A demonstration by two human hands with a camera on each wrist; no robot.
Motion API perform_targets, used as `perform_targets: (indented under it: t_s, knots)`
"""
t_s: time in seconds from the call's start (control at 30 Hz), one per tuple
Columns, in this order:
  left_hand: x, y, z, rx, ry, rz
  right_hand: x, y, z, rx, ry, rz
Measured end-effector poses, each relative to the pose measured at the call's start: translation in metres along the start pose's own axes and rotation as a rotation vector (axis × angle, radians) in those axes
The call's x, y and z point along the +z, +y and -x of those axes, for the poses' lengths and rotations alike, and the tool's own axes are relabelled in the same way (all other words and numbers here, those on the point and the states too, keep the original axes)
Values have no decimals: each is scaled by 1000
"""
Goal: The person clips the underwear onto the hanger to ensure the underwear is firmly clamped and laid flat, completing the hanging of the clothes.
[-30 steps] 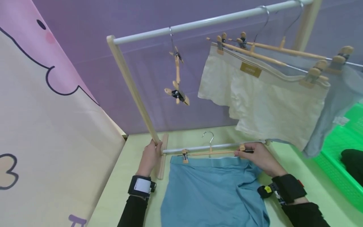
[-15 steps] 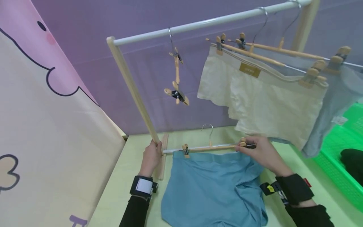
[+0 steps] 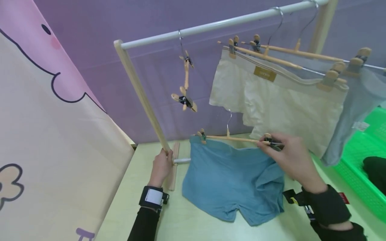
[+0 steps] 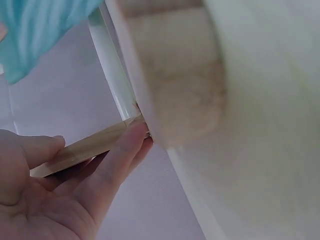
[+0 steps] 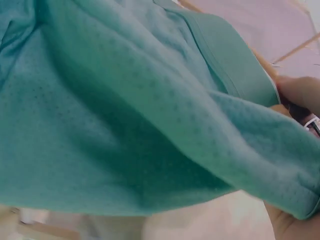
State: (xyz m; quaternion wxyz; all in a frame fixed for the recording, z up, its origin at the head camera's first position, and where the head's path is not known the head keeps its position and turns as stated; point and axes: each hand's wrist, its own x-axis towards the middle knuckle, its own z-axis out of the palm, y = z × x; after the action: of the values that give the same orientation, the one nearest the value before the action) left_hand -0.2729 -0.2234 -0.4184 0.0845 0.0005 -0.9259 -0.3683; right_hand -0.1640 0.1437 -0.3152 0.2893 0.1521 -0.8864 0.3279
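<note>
A pair of blue shorts (image 3: 229,180) hangs from a wooden clip hanger (image 3: 228,137), its waistband held at the left by a clip (image 3: 202,136). My right hand (image 3: 294,160) grips the hanger's right end near the other clip, which the fingers partly cover. In the right wrist view the shorts' cloth (image 5: 140,110) fills most of the picture. My left hand (image 3: 161,167) holds the lower part of the rack's wooden upright (image 3: 141,97). The left wrist view shows fingers and thumb around that upright (image 4: 90,147), beside the white lower bar (image 4: 112,70).
White shorts (image 3: 277,97) and grey shorts (image 3: 343,127) hang at the right of the rack's white top rod (image 3: 223,24). A bare clip hanger (image 3: 186,80) hangs toward the left. A green basket (image 3: 359,184) with dark cloth stands at the right.
My right hand has lifted the hanger and blue shorts up off the table, in front of the lower bar. The left hand stays on the upright.
</note>
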Motion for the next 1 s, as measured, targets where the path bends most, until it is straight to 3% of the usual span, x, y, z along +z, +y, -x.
perform_targets:
  t_s: [0.23,0.43,0.6,1.0]
  knots:
    - [0,3,0,11,5,-1,-17,-18,-5,-89,215,20]
    - [0,3,-1,21,21,-3,-25,-26,-15,-175,314,93]
    - [-1,4,-2,11,12,7,-29,-30,-22,-230,407,56]
    - [-1,3,1,-7,-4,1,-37,-50,-39,-234,590,54]
